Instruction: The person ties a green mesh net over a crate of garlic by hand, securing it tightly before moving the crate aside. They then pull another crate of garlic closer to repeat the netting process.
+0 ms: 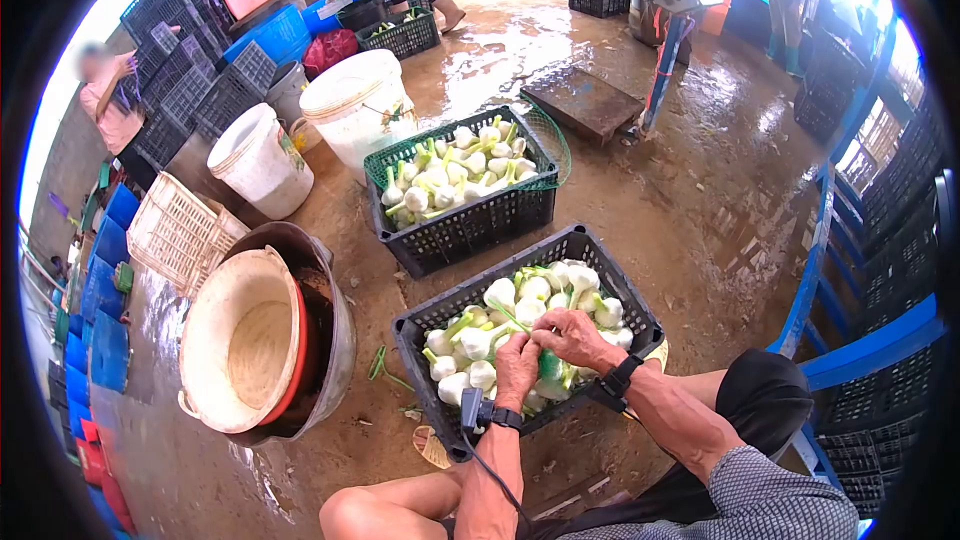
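In front of me, a black plastic crate [530, 430] holds white garlic bulbs [475, 342] with short green stems. My left hand [517, 365] and my right hand [578, 338] are close together over the bulbs, both with fingers pinched. Between them runs a thin green strand [508, 316]. Just below the fingers, a bright green patch [550, 366] looks like netting, partly covered by the hands. The exact grip at the fingertips is hidden. Both wrists wear black straps, and a cable runs from the left one.
Beyond stands a second black crate [470, 230] of garlic with green netting [545, 135] at its rim. To the left are nested tubs [243, 340], a white basket [180, 235] and white buckets [262, 162]. A platform scale [585, 105] stands behind; blue railings [810, 270] are right. Other people work farther back.
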{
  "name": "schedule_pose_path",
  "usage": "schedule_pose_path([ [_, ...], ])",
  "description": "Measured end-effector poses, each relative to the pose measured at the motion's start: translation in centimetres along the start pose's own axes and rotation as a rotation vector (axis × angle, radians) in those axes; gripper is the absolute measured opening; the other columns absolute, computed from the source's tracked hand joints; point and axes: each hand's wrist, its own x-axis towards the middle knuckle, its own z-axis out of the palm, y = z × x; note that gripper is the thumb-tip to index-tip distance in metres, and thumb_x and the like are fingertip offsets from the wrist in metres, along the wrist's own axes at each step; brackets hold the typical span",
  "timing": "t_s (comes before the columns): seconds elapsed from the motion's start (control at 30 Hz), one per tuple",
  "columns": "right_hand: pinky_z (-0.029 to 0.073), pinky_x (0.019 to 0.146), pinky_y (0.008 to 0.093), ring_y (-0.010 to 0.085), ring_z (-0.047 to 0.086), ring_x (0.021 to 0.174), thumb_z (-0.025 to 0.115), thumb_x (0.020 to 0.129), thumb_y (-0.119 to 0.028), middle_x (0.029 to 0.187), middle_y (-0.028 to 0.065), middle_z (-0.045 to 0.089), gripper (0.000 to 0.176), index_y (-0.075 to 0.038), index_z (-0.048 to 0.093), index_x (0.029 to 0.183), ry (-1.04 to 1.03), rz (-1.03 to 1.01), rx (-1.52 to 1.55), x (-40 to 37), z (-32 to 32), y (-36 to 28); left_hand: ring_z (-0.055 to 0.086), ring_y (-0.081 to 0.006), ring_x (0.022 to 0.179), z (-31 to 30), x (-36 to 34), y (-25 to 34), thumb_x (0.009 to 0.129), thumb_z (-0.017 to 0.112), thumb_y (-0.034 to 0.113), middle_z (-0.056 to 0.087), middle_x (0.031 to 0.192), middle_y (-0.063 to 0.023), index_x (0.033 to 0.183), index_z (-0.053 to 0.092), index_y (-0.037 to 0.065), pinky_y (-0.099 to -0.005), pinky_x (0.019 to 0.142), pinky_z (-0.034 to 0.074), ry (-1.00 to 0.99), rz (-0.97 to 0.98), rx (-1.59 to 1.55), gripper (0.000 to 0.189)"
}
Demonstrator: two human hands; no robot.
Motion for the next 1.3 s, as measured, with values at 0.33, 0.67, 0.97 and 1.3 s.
schedule_pose_path([
  [0.33, 0.050, 0.066, 0.0398, 0.0295, 0.066, 0.071, 0.065, 0.082, -0.024, 0.075, 0.0133, 0.068, 0.020, -0.007, 0.071, 0.089, -0.009, 0.045, 0.006, -1.1, 0.7, 1.2, 0.057, -0.0143, 0.064, -0.1, 0.1, -0.7, 0.090, 0.059, 0.014, 0.062, 0.070, -0.0099, 0.090, 0.062, -0.002, -0.0319, 0.058, 0.046, -0.025, -0.177, -0.139, 0.016],
  [0.67, 0.051, 0.065, 0.0418, 0.0320, 0.066, 0.070, 0.064, 0.081, -0.024, 0.074, 0.0171, 0.067, 0.020, -0.004, 0.068, 0.083, 0.092, 0.200, -0.020, -1.0, 0.8, 1.4, 0.060, -0.0098, 0.080, 0.4, -0.8, 0.2, 0.078, 0.068, -0.001, 0.064, 0.091, -0.0038, 0.104, 0.057, -0.001, -0.0246, 0.073, 0.051, -0.031, -0.107, -0.270, 0.028],
  [0.97, 0.050, 0.068, 0.0450, 0.0364, 0.065, 0.076, 0.062, 0.085, -0.024, 0.080, 0.0174, 0.066, 0.018, -0.008, 0.069, 0.089, -0.127, -0.107, -0.151, -1.8, -1.7, 0.5, 0.060, -0.0089, 0.079, 0.2, -1.3, 0.2, 0.078, 0.068, -0.003, 0.064, 0.089, -0.0030, 0.100, 0.058, 0.001, -0.0246, 0.073, 0.051, -0.015, -0.097, -0.328, 0.024],
  [1.3, 0.048, 0.062, 0.0371, 0.0252, 0.064, 0.067, 0.063, 0.084, -0.021, 0.076, 0.0139, 0.067, 0.021, -0.002, 0.069, 0.088, -0.199, -0.029, -0.058, -2.0, -1.6, 1.1, 0.060, -0.0092, 0.077, 0.0, -1.6, 0.4, 0.078, 0.066, -0.003, 0.064, 0.089, -0.0039, 0.103, 0.055, 0.002, -0.0243, 0.071, 0.051, 0.015, -0.071, -0.304, 0.027],
])
